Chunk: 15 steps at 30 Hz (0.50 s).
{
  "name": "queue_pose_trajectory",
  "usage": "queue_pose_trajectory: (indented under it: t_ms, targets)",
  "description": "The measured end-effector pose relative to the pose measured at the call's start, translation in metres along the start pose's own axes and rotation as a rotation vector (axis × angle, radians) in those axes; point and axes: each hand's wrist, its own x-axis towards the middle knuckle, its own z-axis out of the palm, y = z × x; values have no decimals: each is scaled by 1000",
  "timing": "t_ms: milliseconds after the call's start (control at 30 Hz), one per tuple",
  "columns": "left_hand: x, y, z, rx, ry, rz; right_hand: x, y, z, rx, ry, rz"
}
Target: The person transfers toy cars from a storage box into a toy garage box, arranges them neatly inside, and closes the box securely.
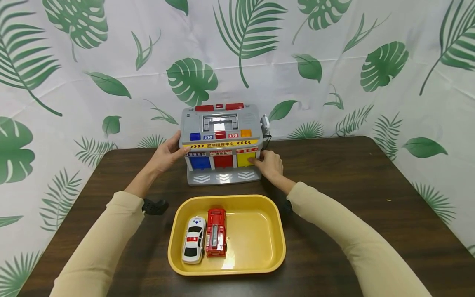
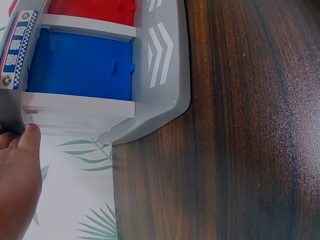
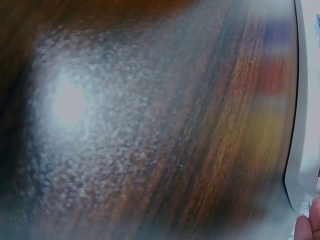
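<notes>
A grey toy emergency station (image 1: 251, 119) with a carry handle and blue, red and yellow doors stands at the back of the table. My left hand (image 1: 167, 156) grips its left side, the thumb at the front edge; in the left wrist view the thumb lies near the blue door (image 2: 80, 65). At the opposite side, my right hand (image 1: 272, 165) holds the right wall, its thumb by the yellow door (image 1: 245, 159). Only fingertips (image 3: 303, 229) of that hand appear in the right wrist view, beside the station's base (image 3: 301, 150).
Nearer me sits a yellow tray (image 1: 256, 270) with a white toy police car (image 1: 196, 223) and a red toy fire truck (image 1: 216, 218) in its left half. A grey handset (image 1: 265, 125) hangs on the station's right side. Behind the dark wooden table (image 1: 334, 173) is a leaf-patterned cloth (image 1: 259, 82).
</notes>
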Motion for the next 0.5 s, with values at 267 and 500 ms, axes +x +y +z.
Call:
queue_pose_trajectory:
  t_ms: [267, 500]
  targets:
    - [-7, 13, 3, 23, -3, 3, 1, -2, 1, -28, 23, 21]
    - [-8, 12, 3, 29, -7, 18, 0, 0, 1, -29, 17, 7]
